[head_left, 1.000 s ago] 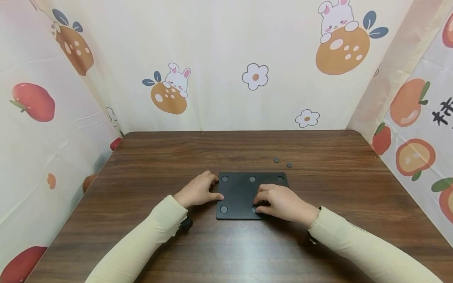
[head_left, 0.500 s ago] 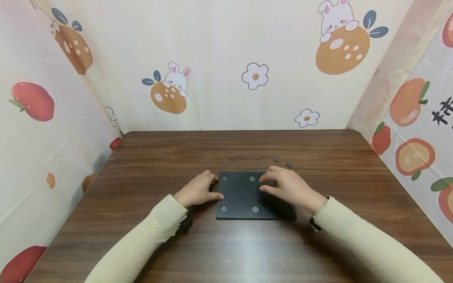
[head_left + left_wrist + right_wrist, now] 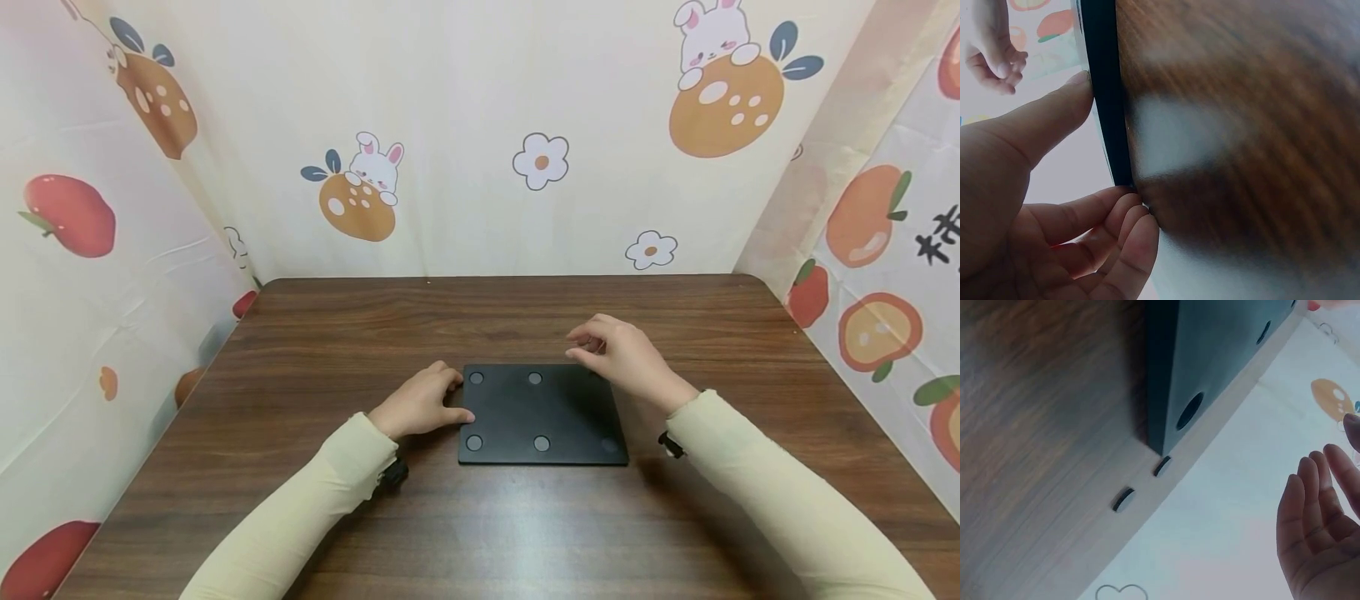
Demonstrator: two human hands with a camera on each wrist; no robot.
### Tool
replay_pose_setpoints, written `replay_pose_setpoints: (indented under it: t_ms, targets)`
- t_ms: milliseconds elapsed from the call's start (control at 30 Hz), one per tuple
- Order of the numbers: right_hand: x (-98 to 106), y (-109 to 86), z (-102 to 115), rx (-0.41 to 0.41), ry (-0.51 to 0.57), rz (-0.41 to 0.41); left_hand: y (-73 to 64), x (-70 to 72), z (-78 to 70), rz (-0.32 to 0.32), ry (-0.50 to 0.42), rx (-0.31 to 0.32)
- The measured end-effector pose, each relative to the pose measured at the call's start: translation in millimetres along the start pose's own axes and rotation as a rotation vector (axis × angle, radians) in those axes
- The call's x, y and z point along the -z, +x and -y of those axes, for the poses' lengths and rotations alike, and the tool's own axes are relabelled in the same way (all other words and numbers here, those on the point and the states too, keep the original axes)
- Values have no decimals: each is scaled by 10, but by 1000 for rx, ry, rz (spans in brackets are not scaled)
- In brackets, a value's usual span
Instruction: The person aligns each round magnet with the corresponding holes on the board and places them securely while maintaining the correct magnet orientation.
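A flat black rectangular board (image 3: 510,412) with round spots along its long edges lies on the table. My left hand (image 3: 422,404) grips its left edge. In the left wrist view the thumb (image 3: 1063,109) rests on the board's face and the curled fingers (image 3: 1132,244) meet its side at the corner. Beyond the board's far right corner hovers my right hand (image 3: 626,358), fingers loosely bent and nothing between them. Two small dark discs (image 3: 1124,500) lie on the wood near that corner in the right wrist view; in the head view this hand hides them.
The brown wood-grain table (image 3: 360,325) extends around the board on all sides. Behind it hangs a cream curtain (image 3: 465,100) printed with rabbits and flowers. Fruit-patterned cloth (image 3: 885,250) closes off the right, and similar cloth (image 3: 112,333) the left.
My right hand has lifted from the board's near edge and travelled away and to the right, covering the two loose discs. The left hand and the board have stayed in place.
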State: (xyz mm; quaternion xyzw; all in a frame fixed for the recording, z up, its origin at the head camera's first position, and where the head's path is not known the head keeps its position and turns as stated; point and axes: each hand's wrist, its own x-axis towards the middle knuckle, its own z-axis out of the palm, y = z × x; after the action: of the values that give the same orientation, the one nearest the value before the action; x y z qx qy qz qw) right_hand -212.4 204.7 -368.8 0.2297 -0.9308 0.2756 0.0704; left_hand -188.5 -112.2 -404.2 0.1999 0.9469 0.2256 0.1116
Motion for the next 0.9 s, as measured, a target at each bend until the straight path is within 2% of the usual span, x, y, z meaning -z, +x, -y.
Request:
replay_pose_setpoints:
  t_ms: [233,400,900]
  targets:
    - [-1,86,-136,-25,-1,-50,2,-1,4,3,3,1]
    - [29,142,-229,-66,-5,-57,1,-5,8,6,4,0]
    - [17,249,-522,-218,-9,10,0,-8,7,5,-1,1]
